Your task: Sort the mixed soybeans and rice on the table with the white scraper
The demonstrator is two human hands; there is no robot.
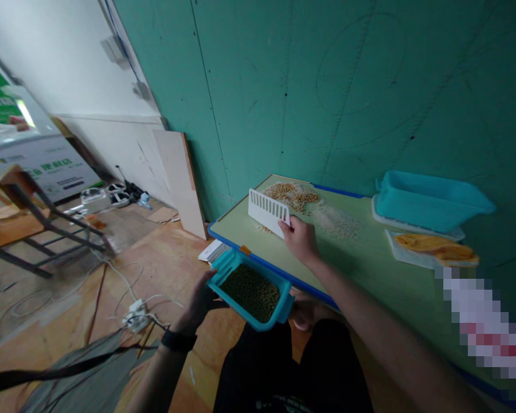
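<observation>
Golden grains (290, 194) lie on the blue-edged surface (352, 261) by a green wall (258, 97) — the right grip (300, 238) clamps a slotted white plate (262, 219) beside them, the left grip (201, 301) a teal tub (262, 327) at the near edge.

Left hand (203, 301) holds bin (282, 310); right hand (301, 240), scraper (264, 219).

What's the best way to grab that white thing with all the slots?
Probably pinch the white slotted scraper at its right end, coming from the right, as the right hand does. It's a flat plate turned up on edge, so your thumb can press one face and your fingers the other.
</observation>
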